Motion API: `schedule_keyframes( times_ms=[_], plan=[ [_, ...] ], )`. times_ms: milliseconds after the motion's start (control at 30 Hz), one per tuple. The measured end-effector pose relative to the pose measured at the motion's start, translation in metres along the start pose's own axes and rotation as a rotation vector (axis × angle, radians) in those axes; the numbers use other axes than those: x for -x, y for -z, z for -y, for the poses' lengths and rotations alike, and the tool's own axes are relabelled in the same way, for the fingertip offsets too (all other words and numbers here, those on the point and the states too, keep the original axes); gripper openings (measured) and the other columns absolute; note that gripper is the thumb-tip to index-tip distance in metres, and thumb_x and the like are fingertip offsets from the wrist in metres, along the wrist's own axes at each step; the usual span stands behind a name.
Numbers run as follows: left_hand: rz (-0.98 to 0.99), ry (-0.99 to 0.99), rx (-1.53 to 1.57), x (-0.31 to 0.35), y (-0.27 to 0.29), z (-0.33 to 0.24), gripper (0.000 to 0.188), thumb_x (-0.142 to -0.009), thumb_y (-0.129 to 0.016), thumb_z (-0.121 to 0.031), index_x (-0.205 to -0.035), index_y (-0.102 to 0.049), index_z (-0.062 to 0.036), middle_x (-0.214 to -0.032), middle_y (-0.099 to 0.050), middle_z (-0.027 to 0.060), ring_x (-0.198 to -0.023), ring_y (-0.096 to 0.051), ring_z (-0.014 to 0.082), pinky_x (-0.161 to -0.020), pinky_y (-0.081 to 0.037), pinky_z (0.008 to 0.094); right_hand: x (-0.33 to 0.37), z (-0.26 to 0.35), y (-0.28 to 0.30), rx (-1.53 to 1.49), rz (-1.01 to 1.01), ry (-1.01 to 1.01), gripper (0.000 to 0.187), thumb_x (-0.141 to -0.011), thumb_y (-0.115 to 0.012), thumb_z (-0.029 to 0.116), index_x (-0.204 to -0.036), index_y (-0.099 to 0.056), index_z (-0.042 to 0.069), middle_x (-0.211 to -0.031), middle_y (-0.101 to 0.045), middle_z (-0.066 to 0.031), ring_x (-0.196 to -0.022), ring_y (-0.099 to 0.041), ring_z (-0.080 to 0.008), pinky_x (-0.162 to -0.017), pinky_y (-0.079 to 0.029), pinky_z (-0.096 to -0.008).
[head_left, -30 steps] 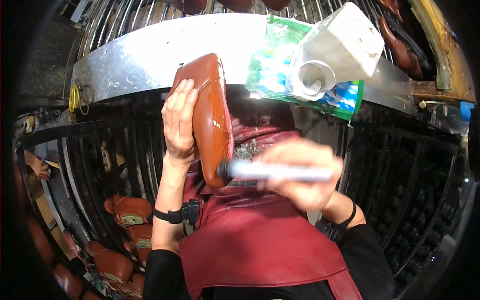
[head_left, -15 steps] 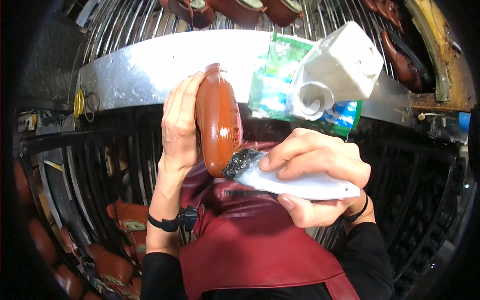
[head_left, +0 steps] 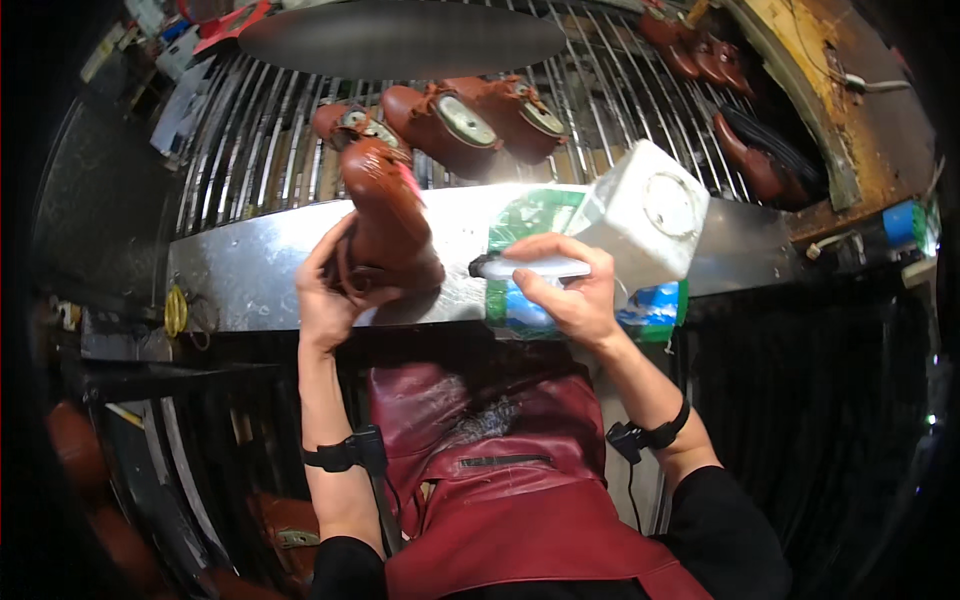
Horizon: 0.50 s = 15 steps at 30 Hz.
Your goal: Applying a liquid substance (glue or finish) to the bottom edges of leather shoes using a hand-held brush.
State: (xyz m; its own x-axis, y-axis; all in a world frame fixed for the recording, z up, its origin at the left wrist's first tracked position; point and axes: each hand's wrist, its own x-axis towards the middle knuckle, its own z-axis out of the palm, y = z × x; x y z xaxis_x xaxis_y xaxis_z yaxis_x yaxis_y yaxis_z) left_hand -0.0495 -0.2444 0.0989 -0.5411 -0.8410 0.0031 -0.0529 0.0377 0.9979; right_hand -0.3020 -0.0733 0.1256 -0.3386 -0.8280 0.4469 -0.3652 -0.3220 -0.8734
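Note:
My left hand is wrapped around the heel end of a glossy reddish-brown leather shoe. The shoe is tilted over the metal ledge, its toe pointing away from me, with a bit of pink on its right side. In my right hand is a brush with a whitish handle; its dark bristles face left, a short gap from the shoe. Just beyond that hand, a white square-sided plastic container leans on a green-and-blue plastic sheet.
The shiny metal ledge runs across in front of me. Behind it, several brown shoes sit on a rack of metal bars. More shoes lie at the right beside a worn wooden frame. A yellow loop hangs at left.
The shoe has turned so its toe points away, and my left hand has shifted to its heel end. The brush, earlier touching the shoe's toe, has moved up and apart from it.

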Motion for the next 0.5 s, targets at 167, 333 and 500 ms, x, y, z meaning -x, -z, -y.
schedule_keyframes(
  times_ms=[167, 333, 500],
  plan=[
    [-0.176, -0.115, 0.264, 0.06, 0.009, 0.044, 0.08, -0.065, -0.09, 0.001, -0.14, -0.062, 0.0078, -0.129, -0.072, 0.018, -0.11, -0.071, 0.0263, -0.103, -0.056, 0.0395, 0.09, 0.01, 0.038, 0.01, -0.513, -0.263, 0.019, -0.101, -0.076, 0.015, -0.106, -0.074, -0.003, -0.075, -0.071, -0.0038, -0.062, -0.066, -0.0089, -0.054, -0.049, -0.0221],
    [-0.101, 0.02, 0.357, 0.131, -0.003, 0.085, 0.072, -0.08, -0.088, -0.025, -0.137, -0.06, 0.0101, -0.131, -0.07, 0.0202, -0.118, -0.068, 0.0291, -0.109, -0.051, 0.0416, 0.116, -0.003, 0.039, 0.137, -0.591, -0.423, 0.019, -0.1, -0.077, 0.014, -0.103, -0.074, -0.004, -0.073, -0.071, -0.0049, -0.055, -0.065, -0.0094, -0.047, -0.05, -0.0243],
    [-0.027, 0.184, 0.455, 0.165, -0.02, 0.086, 0.068, -0.07, -0.091, -0.018, -0.128, -0.066, 0.0061, -0.126, -0.073, 0.0221, -0.112, -0.073, 0.0275, -0.105, -0.056, 0.0422, 0.103, 0.01, 0.035, -0.43, -0.733, -0.643, 0.022, -0.103, -0.07, 0.018, -0.092, -0.068, -0.001, -0.076, -0.072, -0.0152, -0.047, -0.063, -0.0199, -0.039, -0.048, -0.0296]
  ],
)
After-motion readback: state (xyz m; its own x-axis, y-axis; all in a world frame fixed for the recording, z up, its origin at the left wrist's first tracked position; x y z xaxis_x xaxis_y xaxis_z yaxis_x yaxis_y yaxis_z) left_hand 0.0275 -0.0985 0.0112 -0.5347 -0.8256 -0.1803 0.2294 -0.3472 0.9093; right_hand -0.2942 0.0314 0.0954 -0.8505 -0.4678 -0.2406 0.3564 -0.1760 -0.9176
